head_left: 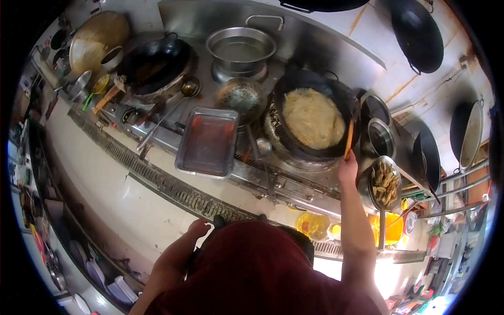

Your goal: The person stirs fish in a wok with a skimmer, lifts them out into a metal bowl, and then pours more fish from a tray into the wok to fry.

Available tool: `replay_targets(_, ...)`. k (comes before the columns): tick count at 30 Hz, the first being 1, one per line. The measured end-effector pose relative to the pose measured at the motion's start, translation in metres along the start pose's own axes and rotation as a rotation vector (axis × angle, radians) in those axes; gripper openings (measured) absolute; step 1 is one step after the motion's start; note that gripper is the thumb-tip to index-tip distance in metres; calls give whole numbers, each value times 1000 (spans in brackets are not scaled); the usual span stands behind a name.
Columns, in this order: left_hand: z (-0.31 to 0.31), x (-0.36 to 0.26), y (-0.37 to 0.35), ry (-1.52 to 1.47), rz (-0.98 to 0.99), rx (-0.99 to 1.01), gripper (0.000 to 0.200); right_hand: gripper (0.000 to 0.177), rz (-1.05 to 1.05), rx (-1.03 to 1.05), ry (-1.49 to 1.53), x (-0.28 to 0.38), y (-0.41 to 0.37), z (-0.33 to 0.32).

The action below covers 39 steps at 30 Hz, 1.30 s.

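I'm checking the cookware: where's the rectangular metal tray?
In the head view, left of centre, the tray sits between the long ladle and the filled wok.

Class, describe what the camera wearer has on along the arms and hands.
Left hand and right hand: bare, with no gloves, rings or watch discernible. Both forearms are uncovered. The top is dark maroon, with no markings discernible.
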<state>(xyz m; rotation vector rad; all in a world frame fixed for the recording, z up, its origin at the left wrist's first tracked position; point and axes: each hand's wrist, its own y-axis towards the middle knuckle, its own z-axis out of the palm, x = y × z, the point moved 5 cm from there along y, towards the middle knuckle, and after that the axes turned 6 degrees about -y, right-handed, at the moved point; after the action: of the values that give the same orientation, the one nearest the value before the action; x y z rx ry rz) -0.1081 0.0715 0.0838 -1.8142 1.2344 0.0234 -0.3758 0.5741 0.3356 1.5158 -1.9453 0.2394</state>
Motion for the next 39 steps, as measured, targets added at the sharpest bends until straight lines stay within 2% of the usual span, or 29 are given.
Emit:
replay_targets(1, 0, 3, -3, -57, -39, 22, 36, 52, -2, 3, -1, 1, 7, 7)
replay_targets(3, 3, 15, -4, -77, -36, -11, 36, 54, 72, 57, -278, 1, 17, 21)
replay_targets(5, 16, 42, 2, -98, -32, -43, 37, 56, 111, 111, -328, 12, 11, 32)
replay_targets(7, 26, 66, 11, -3, 105, -81, 37, 58, 148, 163, -384, 16, 3, 41)
replay_targets(8, 27, 73, 10, -10, 106, -80, 37, 60, 119, 165, -395, 12, -6, 48)
replay_targets(10, 12, 72, -8, -86, -43, -71, 37, 62, 85, 168, -414, 0, -23, 60)
replay_targets(12, 12, 90, -7, -100, -66, -48, 38, 64, 9, 174, -359, -4, -38, 63)
replay_targets(14, 10, 107, -10, -96, -99, -15, 38, 63, 39, 192, -339, 3, -49, 59)
replay_targets(16, 9, 133, -3, -72, -72, -10, 39, 62, 53, 69, -488, 31, -58, 48)
replay_targets(17, 6, 144, -1, -63, -52, -16, 39, 62, 49, 72, -491, 45, -61, 48)
replay_targets(18, 3, 158, 2, -55, -33, -22, 39, 62, -99, 11, -486, 67, -63, 48)
replay_targets(19, 35, 209, 30, 38, 102, -51, 38, 63, -247, -49, -478, 89, -67, 50)
replay_targets(21, 21, 230, 31, 30, 85, -67, 38, 63, -337, -33, -461, 133, -74, 64)
replay_targets(22, 9, 229, 30, 26, 72, -84, 38, 63, -423, -23, -443, 158, -76, 74)
replay_targets(24, -19, 223, 21, -7, 32, -112, 38, 63, -457, 32, -340, 199, -71, 98)
replay_targets(26, -43, 222, 16, -101, -142, -118, 37, 62, -488, 88, -230, 246, -58, 121)
replay_targets(28, -57, 216, 10, -175, -186, -137, 36, 59, -178, 408, 133, 280, -30, 156)
replay_targets(30, -81, 196, -3, -256, -211, -170, 33, 58, -153, 376, 256, 301, 16, 196)
replay_targets(31, -59, 228, 17, -168, -108, -183, 32, 56, -126, 344, 371, 309, 44, 223)
replay_targets(32, -30, 263, 31, -78, -8, -195, 32, 42, -64, 303, 603, 304, 84, 263)
replay_targets(33, -24, 269, 28, -90, -10, -182, 32, 39, 31, 316, 691, 339, 103, 265)
replay_targets(34, -26, 270, 24, -103, -15, -171, 33, 29, 56, 373, 709, 353, 139, 288)
replay_targets(36, -49, 243, -4, 30, 42, -214, 28, 10, 44, 327, 1102, 402, 184, 304)
replay_targets(37, -67, 225, -23, 68, 75, -192, 25, 16, 162, 287, 686, 380, 260, 356)
replay_targets(38, -81, 215, -34, 109, 108, -162, 22, 22, 111, 37, 431, 409, 273, 349)
replay_targets(39, -71, 237, -45, -14, -120, -162, 18, 25, 82, -124, 407, 402, 319, 379)
